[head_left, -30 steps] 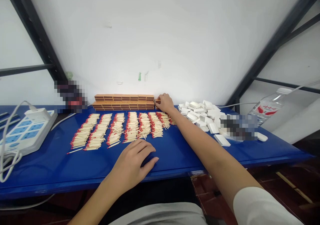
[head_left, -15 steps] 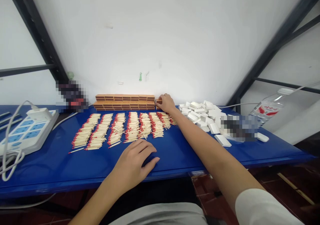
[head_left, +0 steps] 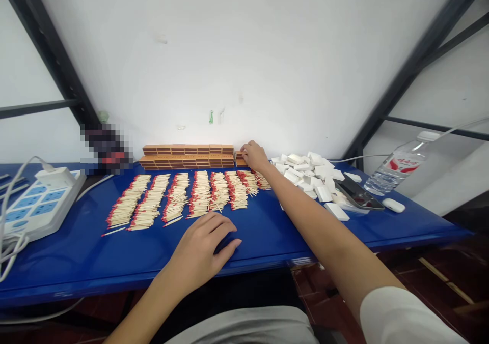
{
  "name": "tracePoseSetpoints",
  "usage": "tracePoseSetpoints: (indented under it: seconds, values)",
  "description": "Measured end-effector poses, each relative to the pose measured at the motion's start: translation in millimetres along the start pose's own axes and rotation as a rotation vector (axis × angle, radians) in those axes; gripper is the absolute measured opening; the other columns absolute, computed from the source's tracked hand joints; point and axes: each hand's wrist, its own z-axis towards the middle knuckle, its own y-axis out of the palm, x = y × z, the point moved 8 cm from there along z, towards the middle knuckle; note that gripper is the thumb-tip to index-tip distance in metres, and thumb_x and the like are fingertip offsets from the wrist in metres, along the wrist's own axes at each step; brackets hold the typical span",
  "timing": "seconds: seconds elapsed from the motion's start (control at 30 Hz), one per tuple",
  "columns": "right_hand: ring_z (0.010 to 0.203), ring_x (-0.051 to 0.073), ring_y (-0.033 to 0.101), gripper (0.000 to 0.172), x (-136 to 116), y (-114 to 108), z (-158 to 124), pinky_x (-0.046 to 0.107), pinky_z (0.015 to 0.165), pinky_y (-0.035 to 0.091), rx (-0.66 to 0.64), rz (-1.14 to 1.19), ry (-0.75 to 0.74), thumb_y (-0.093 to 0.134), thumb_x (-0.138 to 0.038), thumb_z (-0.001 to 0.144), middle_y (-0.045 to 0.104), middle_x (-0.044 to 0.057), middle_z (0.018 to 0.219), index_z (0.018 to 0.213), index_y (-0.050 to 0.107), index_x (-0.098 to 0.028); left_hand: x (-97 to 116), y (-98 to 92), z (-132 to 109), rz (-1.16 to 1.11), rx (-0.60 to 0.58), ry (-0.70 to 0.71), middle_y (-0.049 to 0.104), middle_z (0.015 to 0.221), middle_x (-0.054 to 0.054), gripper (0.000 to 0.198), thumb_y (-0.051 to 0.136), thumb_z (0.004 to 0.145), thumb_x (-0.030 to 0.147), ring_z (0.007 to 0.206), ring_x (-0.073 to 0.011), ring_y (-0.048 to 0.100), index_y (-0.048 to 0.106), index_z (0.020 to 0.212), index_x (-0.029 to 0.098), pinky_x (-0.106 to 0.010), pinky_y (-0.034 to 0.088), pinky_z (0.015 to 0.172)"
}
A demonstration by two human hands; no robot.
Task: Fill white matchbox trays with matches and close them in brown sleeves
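Observation:
Brown-and-orange matchboxes [head_left: 187, 160] are stacked in a long row against the wall. At the right end of this row, my right hand [head_left: 255, 156] reaches over the piles with its fingers bent around a matchbox [head_left: 240, 158]; part of the box is hidden behind them. My left hand [head_left: 206, 245] rests near the front of the blue table, holding nothing, with its thumb apart from its curved fingers. Red-tipped matches [head_left: 200, 194] lie beyond it in several slanting piles. My right forearm passes in front of the rightmost piles.
White matchbox trays [head_left: 311, 173] lie heaped at the right. Beside them are a dark phone [head_left: 359, 192], a white rounded case [head_left: 393, 205] and a tilted plastic bottle [head_left: 397, 163]. A power strip [head_left: 46, 201] with cables occupies the left side.
The view has shifted slightly. My right hand stays at the row's right end, its fingers a little higher on the matchbox. My left hand keeps its pose.

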Motion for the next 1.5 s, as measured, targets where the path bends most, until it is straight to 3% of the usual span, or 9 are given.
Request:
tracePoseSetpoints:
  seconds: [0.53, 0.7, 0.8, 0.93, 1.03, 1.1, 1.23, 1.4, 1.5]
  values:
    - [0.115, 0.029, 0.064, 0.025, -3.0, 0.3, -1.2, 0.041, 0.099, 0.048, -0.008, 0.046, 0.003, 0.057, -0.016, 0.101, 0.067, 0.014, 0.128, 0.119, 0.075, -0.020, -0.4, 0.5, 0.4, -0.001, -0.008, 0.004, 0.076, 0.108, -0.008, 0.010, 0.069, 0.103, 0.024, 0.101, -0.0244, 0.071, 0.069, 0.113, 0.021, -0.044, 0.061, 0.095]
    - [0.115, 0.027, 0.065, 0.027, 2.9, -31.8, -2.8, 0.041, 0.100, 0.049, 0.026, 0.047, 0.018, 0.055, -0.024, 0.104, 0.068, 0.015, 0.131, 0.123, 0.073, -0.019, 0.5, -0.7, 0.4, 0.000, 0.002, 0.008, 0.076, 0.107, -0.008, 0.010, 0.068, 0.103, 0.024, 0.100, -0.0241, 0.072, 0.069, 0.113, 0.021, -0.043, 0.061, 0.094]
    - [0.104, 0.026, 0.068, 0.020, 21.4, -67.8, -9.7, 0.039, 0.094, 0.051, -0.009, 0.033, 0.050, 0.061, -0.021, 0.099, 0.076, 0.013, 0.114, 0.108, 0.078, -0.017, 0.2, -1.7, 0.6, -0.004, 0.006, 0.011, 0.076, 0.107, -0.008, 0.010, 0.068, 0.104, 0.024, 0.099, -0.0239, 0.072, 0.070, 0.113, 0.022, -0.043, 0.061, 0.094]
    - [0.073, 0.023, 0.068, 0.011, 56.6, -111.8, -53.6, 0.037, 0.072, 0.052, -0.131, 0.035, 0.126, 0.076, -0.021, 0.086, 0.078, 0.008, 0.081, 0.075, 0.077, -0.021, -1.0, -0.8, 0.7, -0.028, -0.001, 0.026, 0.076, 0.105, -0.007, 0.008, 0.064, 0.105, 0.019, 0.098, -0.0219, 0.072, 0.071, 0.103, 0.021, -0.040, 0.061, 0.091]
    - [0.073, 0.023, 0.071, 0.012, 65.0, -114.0, -117.0, 0.036, 0.066, 0.053, -0.385, 0.215, 0.108, 0.080, -0.037, 0.083, 0.079, 0.008, 0.084, 0.077, 0.081, -0.027, -2.6, 0.7, 0.3, -0.054, -0.008, 0.027, 0.076, 0.106, -0.007, 0.009, 0.064, 0.105, 0.017, 0.099, -0.0210, 0.071, 0.071, 0.103, 0.022, -0.038, 0.061, 0.091]
    - [0.076, 0.025, 0.073, 0.029, 62.2, -110.6, -159.7, 0.036, 0.064, 0.056, -0.480, 0.311, 0.088, 0.086, -0.051, 0.076, 0.080, 0.009, 0.097, 0.096, 0.085, -0.030, -3.9, 1.2, -0.1, -0.055, -0.008, 0.014, 0.076, 0.107, -0.007, 0.008, 0.066, 0.103, 0.018, 0.100, -0.0213, 0.072, 0.072, 0.107, 0.022, -0.038, 0.062, 0.092]
    - [0.073, 0.024, 0.070, 0.045, 49.7, -101.7, -209.0, 0.036, 0.062, 0.055, -0.452, 0.374, 0.074, 0.088, -0.052, 0.073, 0.076, 0.007, 0.090, 0.111, 0.081, -0.030, -4.8, 0.6, -0.1, -0.023, -0.003, -0.008, 0.076, 0.106, -0.007, 0.008, 0.068, 0.102, 0.022, 0.101, -0.0224, 0.072, 0.073, 0.109, 0.023, -0.040, 0.061, 0.095]
    - [0.066, 0.021, 0.062, 0.030, 9.5, -92.4, -217.7, 0.033, 0.058, 0.050, -0.347, 0.593, 0.008, 0.084, -0.048, 0.081, 0.064, -0.001, 0.073, 0.102, 0.074, -0.029, -4.4, -0.5, 0.7, -0.002, -0.011, -0.007, 0.076, 0.108, -0.007, 0.008, 0.069, 0.103, 0.023, 0.101, -0.0226, 0.071, 0.072, 0.110, 0.022, -0.040, 0.060, 0.095]
    - [0.069, 0.018, 0.064, 0.040, -22.8, -91.0, -218.9, 0.033, 0.062, 0.054, -0.285, 0.887, -0.009, 0.081, -0.045, 0.086, 0.066, 0.000, 0.091, 0.120, 0.067, -0.031, -5.6, -0.2, 0.2, 0.007, -0.029, -0.019, 0.076, 0.109, -0.007, 0.009, 0.068, 0.104, 0.023, 0.103, -0.0230, 0.071, 0.070, 0.112, 0.022, -0.041, 0.059, 0.098]
